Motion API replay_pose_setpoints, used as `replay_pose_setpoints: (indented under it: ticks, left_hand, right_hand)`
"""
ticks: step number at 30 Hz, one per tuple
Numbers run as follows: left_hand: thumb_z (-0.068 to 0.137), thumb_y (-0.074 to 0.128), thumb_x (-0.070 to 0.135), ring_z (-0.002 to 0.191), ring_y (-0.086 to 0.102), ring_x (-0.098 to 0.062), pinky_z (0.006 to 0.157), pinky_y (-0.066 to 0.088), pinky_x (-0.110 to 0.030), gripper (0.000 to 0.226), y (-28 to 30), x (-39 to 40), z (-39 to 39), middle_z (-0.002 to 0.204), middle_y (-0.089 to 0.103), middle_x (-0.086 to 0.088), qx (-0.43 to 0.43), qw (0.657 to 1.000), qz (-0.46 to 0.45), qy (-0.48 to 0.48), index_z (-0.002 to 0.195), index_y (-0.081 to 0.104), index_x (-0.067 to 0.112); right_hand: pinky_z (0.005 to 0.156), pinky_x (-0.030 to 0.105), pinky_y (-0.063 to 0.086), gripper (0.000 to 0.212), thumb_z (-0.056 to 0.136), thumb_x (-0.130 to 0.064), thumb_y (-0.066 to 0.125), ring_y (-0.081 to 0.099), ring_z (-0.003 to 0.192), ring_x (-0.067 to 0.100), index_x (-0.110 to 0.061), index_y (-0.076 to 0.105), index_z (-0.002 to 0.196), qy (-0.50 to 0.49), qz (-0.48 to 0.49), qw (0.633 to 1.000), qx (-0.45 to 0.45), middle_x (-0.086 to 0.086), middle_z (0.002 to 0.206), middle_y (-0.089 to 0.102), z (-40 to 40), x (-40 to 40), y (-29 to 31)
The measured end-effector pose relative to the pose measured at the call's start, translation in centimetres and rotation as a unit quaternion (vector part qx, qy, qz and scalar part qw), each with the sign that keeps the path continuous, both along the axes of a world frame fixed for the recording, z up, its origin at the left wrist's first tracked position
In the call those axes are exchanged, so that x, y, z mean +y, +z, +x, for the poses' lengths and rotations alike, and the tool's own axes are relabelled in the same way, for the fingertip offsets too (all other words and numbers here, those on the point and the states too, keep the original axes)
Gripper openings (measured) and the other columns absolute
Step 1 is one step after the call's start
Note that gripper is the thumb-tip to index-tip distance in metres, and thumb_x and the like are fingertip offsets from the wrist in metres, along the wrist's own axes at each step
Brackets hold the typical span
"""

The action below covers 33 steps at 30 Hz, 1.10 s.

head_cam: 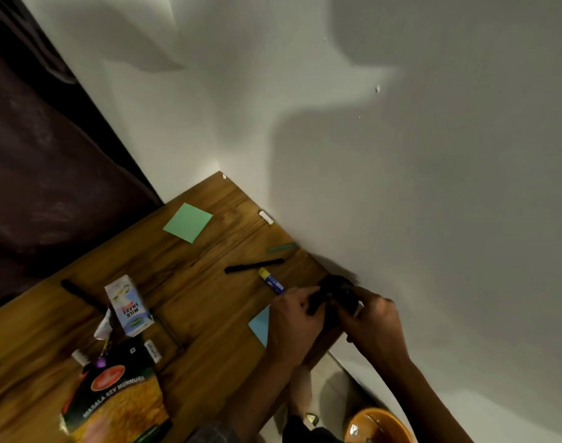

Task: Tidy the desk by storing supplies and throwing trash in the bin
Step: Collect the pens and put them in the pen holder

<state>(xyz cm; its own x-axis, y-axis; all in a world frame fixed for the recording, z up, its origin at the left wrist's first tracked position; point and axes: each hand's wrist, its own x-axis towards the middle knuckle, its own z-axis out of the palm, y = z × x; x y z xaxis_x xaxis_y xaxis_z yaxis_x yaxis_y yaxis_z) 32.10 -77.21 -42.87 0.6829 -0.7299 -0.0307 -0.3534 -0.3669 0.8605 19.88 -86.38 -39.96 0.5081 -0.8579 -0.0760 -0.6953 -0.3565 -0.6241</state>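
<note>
Both hands, left [294, 321] and right [374, 318], grip a dark holder [332, 297] at the table's [190, 282] wall edge; glue stick [271, 280] (pointing at them) lies just beside the left fingers.

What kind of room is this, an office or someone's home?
Most likely a home desk corner: a wooden desk against a bare wall, strewn with sticky notes, a glue stick, and a milkshake carton.

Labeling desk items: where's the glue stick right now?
Head view: the glue stick lies on the desk just below the black pen, its blue end by the left hand.
</note>
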Motion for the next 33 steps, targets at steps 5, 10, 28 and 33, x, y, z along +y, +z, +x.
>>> replay_pose_setpoints:
  ticks: [5,10,28,33]
  left_hand:
    - [0.083,0.083,0.028,0.079,0.063,0.011,0.061,0.055,-0.014,0.033,0.2,1.7,0.2,0.078,0.059,0.030,0.024,0.998,-0.010,0.065,0.115,0.074,0.026]
    - [0.084,0.081,0.040,0.075,0.065,0.005,0.059,0.052,-0.007,0.023,0.7,6.0,1.4,0.085,0.067,0.017,0.058,0.986,0.032,0.151,0.104,0.073,0.033]
    - [0.089,0.077,0.032,0.047,0.040,-0.006,0.049,0.033,-0.024,0.008,6.5,32.0,2.8,0.051,0.046,0.003,0.011,0.825,-0.052,0.563,0.097,0.080,0.033]
    - [0.091,0.075,0.034,0.048,0.045,-0.006,0.049,0.039,-0.024,0.010,6.6,37.8,2.8,0.057,0.056,0.003,0.033,0.789,-0.062,0.610,0.100,0.078,0.033]
  right_hand:
    - [0.068,0.023,0.056,0.032,0.085,-0.022,0.077,0.068,0.066,0.009,-0.022,0.071,0.117,-0.006,-0.073,0.995,-0.064,-0.006,0.101,0.076,0.3,0.4,3.1]
    - [0.067,0.002,0.045,0.033,0.089,-0.035,0.071,0.066,0.079,0.003,-0.024,0.068,0.120,0.022,-0.041,0.992,-0.119,-0.019,0.103,0.065,2.5,1.6,6.1]
    - [0.056,0.014,0.054,0.027,0.086,-0.044,0.073,0.064,0.070,-0.008,-0.040,0.067,0.112,0.496,0.099,0.861,-0.055,-0.025,0.096,0.070,17.5,19.0,4.9]
    - [0.060,0.021,0.056,0.023,0.087,-0.042,0.073,0.066,0.070,0.001,-0.039,0.066,0.109,0.560,0.094,0.822,-0.040,-0.027,0.103,0.069,20.1,25.3,4.7]
